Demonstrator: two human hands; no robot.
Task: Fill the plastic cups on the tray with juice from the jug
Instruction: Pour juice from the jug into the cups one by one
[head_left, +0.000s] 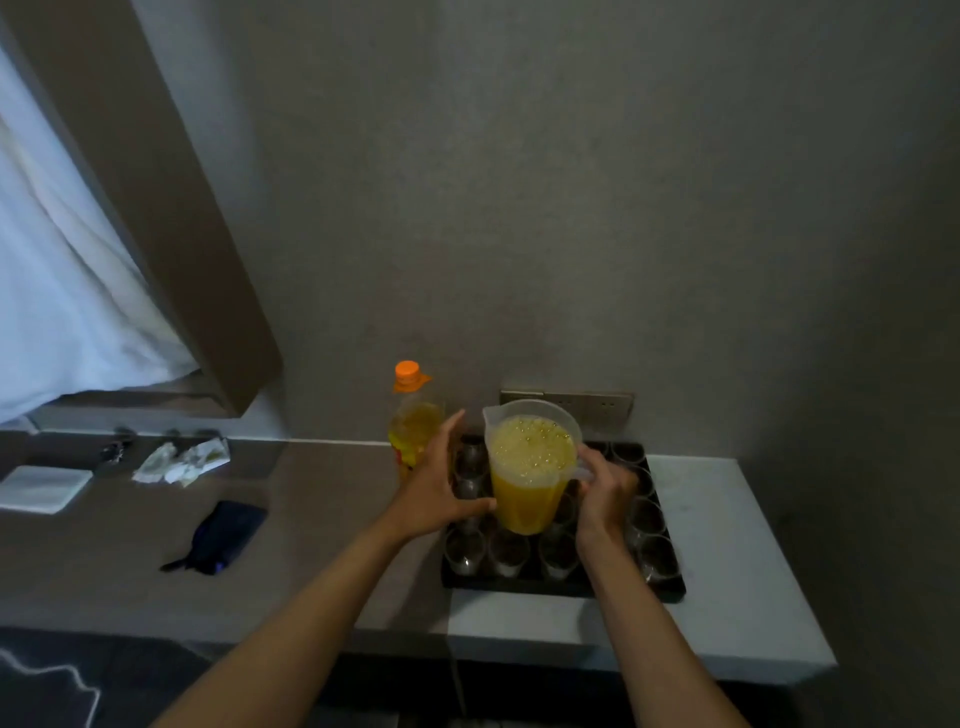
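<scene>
A clear plastic jug (530, 467) nearly full of frothy yellow juice hangs upright over a black tray (566, 587) on the counter. My right hand (605, 493) grips the jug's handle on its right side. My left hand (439, 488) is spread open beside the jug's left wall, thumb touching its lower part. Several clear plastic cups (508, 555) stand in rows on the tray; the ones I can see look empty, and the jug and my hands hide some of them.
A juice bottle (413, 421) with an orange cap stands left of the tray by the wall. Further left on the counter lie a dark pouch (221, 535), crumpled wrappers (182, 460) and a white pad (44, 488). A wall socket (597, 402) sits behind the tray.
</scene>
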